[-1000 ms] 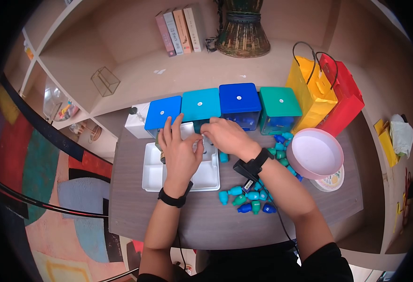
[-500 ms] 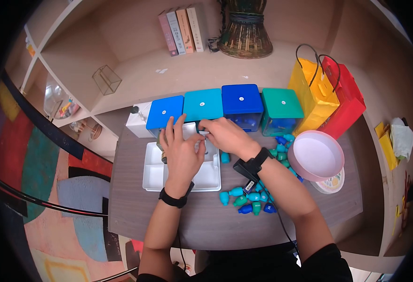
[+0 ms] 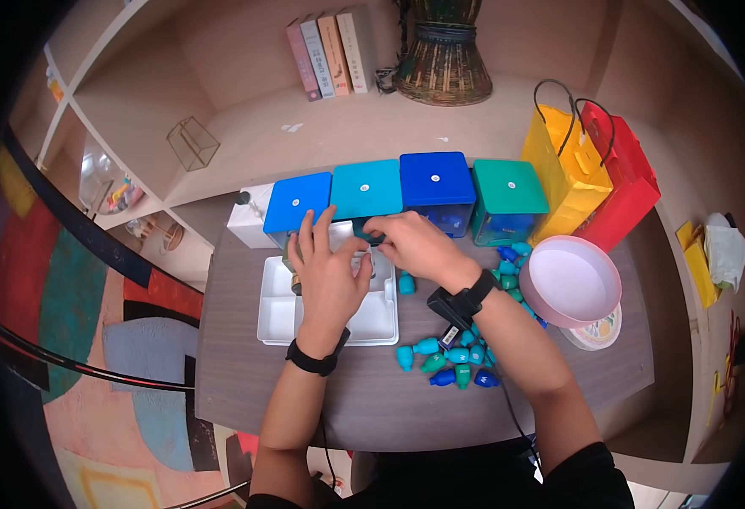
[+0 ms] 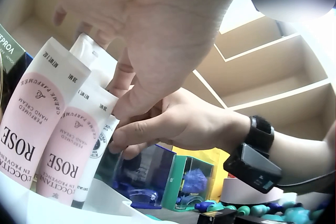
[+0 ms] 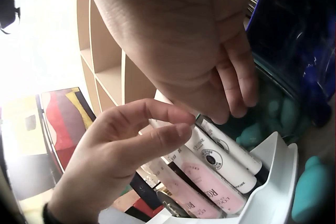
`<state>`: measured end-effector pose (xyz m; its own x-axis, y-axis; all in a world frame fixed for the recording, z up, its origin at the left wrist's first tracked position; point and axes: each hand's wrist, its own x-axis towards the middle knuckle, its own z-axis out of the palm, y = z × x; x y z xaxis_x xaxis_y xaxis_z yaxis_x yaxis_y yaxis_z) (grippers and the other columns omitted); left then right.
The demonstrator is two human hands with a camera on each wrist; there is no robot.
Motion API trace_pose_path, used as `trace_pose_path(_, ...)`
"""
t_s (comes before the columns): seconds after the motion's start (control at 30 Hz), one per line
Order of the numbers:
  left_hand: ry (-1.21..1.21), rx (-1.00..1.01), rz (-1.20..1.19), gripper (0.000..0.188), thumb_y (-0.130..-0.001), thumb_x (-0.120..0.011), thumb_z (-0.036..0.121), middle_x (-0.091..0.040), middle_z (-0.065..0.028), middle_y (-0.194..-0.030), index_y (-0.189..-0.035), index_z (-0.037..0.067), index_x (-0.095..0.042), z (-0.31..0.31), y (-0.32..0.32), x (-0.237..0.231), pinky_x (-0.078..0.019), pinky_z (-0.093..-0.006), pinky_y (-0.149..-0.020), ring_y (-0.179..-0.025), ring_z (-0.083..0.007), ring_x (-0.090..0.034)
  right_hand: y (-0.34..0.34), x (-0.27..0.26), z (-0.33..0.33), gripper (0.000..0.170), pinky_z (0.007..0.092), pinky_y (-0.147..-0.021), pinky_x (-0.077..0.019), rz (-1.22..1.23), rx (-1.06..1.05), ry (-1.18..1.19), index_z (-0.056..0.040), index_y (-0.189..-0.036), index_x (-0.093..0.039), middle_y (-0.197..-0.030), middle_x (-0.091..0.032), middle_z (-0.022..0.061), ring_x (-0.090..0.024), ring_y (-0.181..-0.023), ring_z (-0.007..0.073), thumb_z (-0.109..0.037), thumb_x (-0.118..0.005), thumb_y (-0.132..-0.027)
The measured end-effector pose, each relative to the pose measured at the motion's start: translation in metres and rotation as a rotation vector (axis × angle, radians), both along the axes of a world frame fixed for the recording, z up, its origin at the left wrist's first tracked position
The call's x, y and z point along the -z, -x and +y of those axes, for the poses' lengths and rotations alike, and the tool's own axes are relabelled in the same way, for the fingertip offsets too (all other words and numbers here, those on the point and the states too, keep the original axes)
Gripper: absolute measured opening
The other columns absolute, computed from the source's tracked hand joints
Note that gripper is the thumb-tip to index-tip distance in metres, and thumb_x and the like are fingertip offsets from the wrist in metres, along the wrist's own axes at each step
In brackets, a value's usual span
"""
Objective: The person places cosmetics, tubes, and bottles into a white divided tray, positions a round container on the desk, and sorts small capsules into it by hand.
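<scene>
Upright tubes stand in the white tray (image 3: 279, 319): pink-labelled ones (image 4: 31, 121) and white ones with round dark marks (image 5: 212, 160). The left hand (image 3: 326, 284) pinches the top of a white tube between thumb and index finger, with the other fingers raised and spread. Beside it, the right hand (image 3: 423, 246) has its fingers curled at the top edge of the outermost white tube (image 5: 239, 153); its thumb tip is hidden in the right wrist view, so the exact hold is partly unclear.
Four lidded boxes, one with a dark blue lid (image 3: 434, 176), line the table's back. Blue and green capsule-like pieces (image 3: 462, 356) lie at the right near a pink round bowl (image 3: 569, 280). Yellow (image 3: 563, 170) and red (image 3: 623, 187) bags stand behind.
The right hand and wrist have shifted slightly to the right, with thumb and index finger a little farther apart. The left hand has stayed nearly in place.
</scene>
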<state>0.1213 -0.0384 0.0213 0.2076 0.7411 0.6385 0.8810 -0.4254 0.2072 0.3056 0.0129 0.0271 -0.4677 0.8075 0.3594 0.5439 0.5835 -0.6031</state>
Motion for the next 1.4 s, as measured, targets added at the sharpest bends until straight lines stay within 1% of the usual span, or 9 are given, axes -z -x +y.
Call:
trace_pose_path(0.23, 0.002, 0.019, -0.016, 0.014, -0.083, -0.081, 0.017, -0.050, -0.0189, -0.154, -0.096, 0.013, -0.077, -0.001, 0.001, -0.003, -0.0244, -0.0685, -0.119, -0.150, -0.0474, -0.035, -0.043, -0.012, -0.038, 0.034, 0.0458, -0.088, -0.0595, -0.092, -0.005, 0.066, -0.0031, -0.119, -0.073, -0.110, -0.077, 0.0193, -0.075, -0.102, 0.0371, -0.003, -0.075, -0.085)
trace_pose_path(0.3, -0.006, 0.020, -0.019, 0.014, -0.083, -0.081, 0.017, -0.050, -0.0189, -0.153, -0.096, 0.013, -0.077, 0.001, 0.002, 0.000, -0.0243, -0.0685, -0.120, -0.150, -0.0478, -0.035, -0.066, -0.010, -0.054, 0.035, 0.0462, -0.088, -0.0583, -0.425, -0.024, 0.229, -0.0050, -0.114, -0.075, -0.106, -0.077, 0.0172, -0.074, -0.103, 0.0358, -0.007, -0.080, -0.079)
trace_pose_path(0.4, -0.010, 0.023, -0.020, 0.014, -0.083, -0.081, 0.017, -0.049, -0.0189, -0.153, -0.096, 0.013, -0.077, 0.001, -0.001, 0.002, -0.0244, -0.0683, -0.119, -0.150, -0.0484, -0.034, -0.088, -0.003, -0.077, 0.034, 0.0458, -0.088, -0.0576, -0.608, 0.000, 0.413, -0.0052, -0.106, -0.077, -0.103, -0.077, 0.0150, -0.074, -0.102, 0.0355, -0.009, -0.083, -0.073)
trace_pose_path(0.63, 0.001, 0.041, -0.029, 0.016, -0.082, -0.082, 0.019, -0.049, -0.0188, -0.153, -0.097, 0.014, -0.078, -0.001, -0.001, -0.001, -0.0250, -0.0675, -0.118, -0.150, -0.0496, -0.033, -0.098, 0.006, -0.085, 0.029, 0.0453, -0.086, -0.0584, -0.577, -0.013, 0.378, -0.0065, -0.097, -0.078, -0.100, -0.077, 0.0127, -0.073, -0.102, 0.0356, -0.002, -0.082, -0.069)
trace_pose_path(0.93, 0.029, 0.050, -0.026, 0.023, -0.083, -0.081, 0.020, -0.046, -0.0195, -0.156, -0.104, 0.014, -0.076, 0.000, 0.003, -0.002, -0.0240, -0.0686, -0.118, -0.151, -0.0492, -0.031, -0.107, 0.014, -0.085, 0.049, 0.0472, -0.094, -0.0554, -0.460, 0.123, 0.266, -0.0085, -0.119, -0.072, -0.118, -0.072, 0.0143, -0.068, -0.113, 0.0385, 0.002, -0.083, -0.072)
trace_pose_path(1.17, -0.065, 0.109, -0.080, 0.022, -0.083, -0.081, 0.018, -0.048, -0.0186, -0.155, -0.103, 0.013, -0.076, -0.003, 0.001, -0.017, -0.0249, -0.0654, -0.119, -0.151, -0.0483, -0.032, -0.096, 0.022, -0.090, 0.067, 0.0485, -0.095, -0.0549, -0.418, 0.096, 0.360, -0.0198, -0.134, -0.065, -0.122, -0.068, 0.0165, -0.066, -0.116, 0.0396, 0.000, -0.084, -0.074)
trace_pose_path(1.27, -0.129, 0.162, -0.069, 0.022, -0.083, -0.080, 0.014, -0.055, -0.0169, -0.148, -0.104, 0.011, -0.076, -0.012, -0.007, -0.020, -0.0387, -0.0536, -0.114, -0.142, -0.0424, -0.048, -0.098, 0.020, -0.090, 0.064, 0.0475, -0.096, -0.0546, -0.385, 0.036, 0.365, -0.0213, -0.134, -0.064, -0.121, -0.067, 0.0175, -0.066, -0.116, 0.0398, -0.003, -0.085, -0.076)
trace_pose_path(1.33, 0.081, 0.431, -0.192, 0.022, -0.084, -0.079, 0.013, -0.066, -0.0151, -0.128, -0.105, 0.008, -0.075, -0.017, -0.012, -0.016, -0.0525, -0.0434, -0.097, -0.117, -0.0343, -0.065, -0.099, 0.024, -0.088, 0.061, 0.0469, -0.096, -0.0544, -0.364, 0.012, 0.376, -0.0208, -0.132, -0.065, -0.119, -0.067, 0.0178, -0.066, -0.115, 0.0398, -0.005, -0.085, -0.078)
trace_pose_path(1.4, 0.200, 0.513, -0.167, 0.023, -0.085, -0.080, 0.014, -0.068, -0.0144, -0.117, -0.106, 0.007, -0.075, -0.026, -0.022, -0.018, -0.0542, -0.0415, -0.089, -0.105, -0.0330, -0.067, -0.103, 0.038, -0.084, 0.053, 0.0472, -0.092, -0.0546, -0.337, -0.092, 0.276, -0.0252, -0.129, -0.066, -0.114, -0.065, 0.0164, -0.067, -0.111, 0.0392, -0.006, -0.082, -0.082)
